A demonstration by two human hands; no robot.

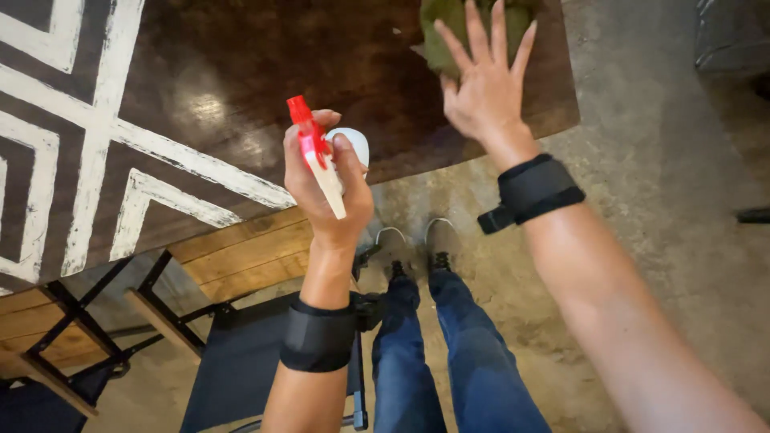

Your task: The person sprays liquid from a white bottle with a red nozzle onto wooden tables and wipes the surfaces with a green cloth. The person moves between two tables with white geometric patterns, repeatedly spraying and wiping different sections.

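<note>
Left hand [329, 180]: fingers wrapped tight around the neck of a spray bottle [333, 156], white body, red trigger head and nozzle pointing up and toward the tabletop. The bottle is held in the air over the near edge of the tabletop, not resting on it.

Right hand [485, 80]: flat, fingers spread wide, palm down on a green cloth [449, 36]. It presses the cloth rather than gripping it. The cloth lies bunched on the tabletop near its far right corner; its top is cut off by the frame.

Both wrists carry black bands: left wristband [318, 337], right wristband [533, 191].

Tabletop [200, 104]: dark brown wood, glossy, with a white worn geometric line pattern across its left part. A bright light reflection sits near the middle.

Below the tabletop edge: a wooden bench [241, 256] with black metal framing, and a dark fabric chair seat [241, 361] just beside the person's legs.

The person stands on a grey concrete floor [642, 200], in blue jeans [449, 353] and grey shoes [417, 240], toes close to the tabletop.
</note>
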